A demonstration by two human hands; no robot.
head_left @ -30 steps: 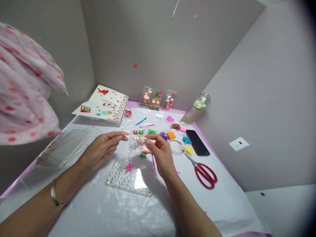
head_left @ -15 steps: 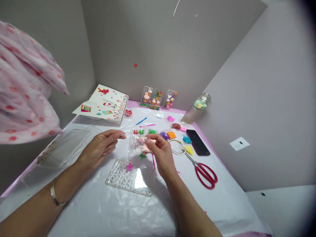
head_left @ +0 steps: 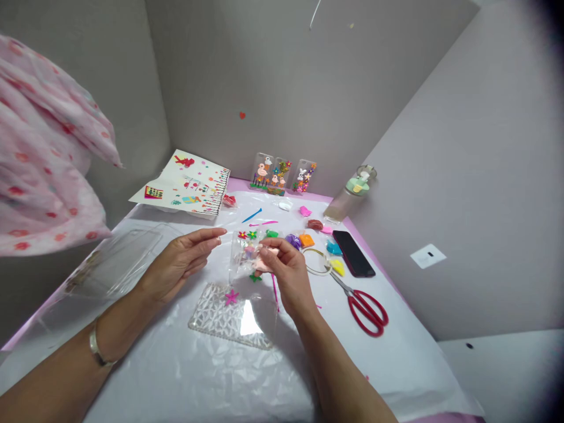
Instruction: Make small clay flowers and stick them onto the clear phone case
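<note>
My right hand (head_left: 286,267) is closed around a pale pink lump of modelling clay (head_left: 267,259) in clear plastic wrap. To its left, my left hand (head_left: 187,252) is raised over the table, its thumb pressed to the fingers and the index finger stretched forward. Anything between those fingertips is too small to make out. Below both hands lies a clear patterned phone case (head_left: 215,314) with a pink clay flower (head_left: 231,297) on it. A clear bag (head_left: 240,258) with small clay flowers sits behind the right hand, partly hidden by it.
Red-handled scissors (head_left: 368,313), a black phone (head_left: 353,254) and a ring-shaped band (head_left: 316,262) lie on the right. Several wrapped clay pieces, including orange clay (head_left: 306,241), sit behind. Decorated phone cases (head_left: 304,176) lean on the wall near a bottle (head_left: 348,200).
My left index finger has straightened forward from a pinch, while the thumb stays against the other fingers. My right hand keeps its hold on the pink clay, nearly still.
</note>
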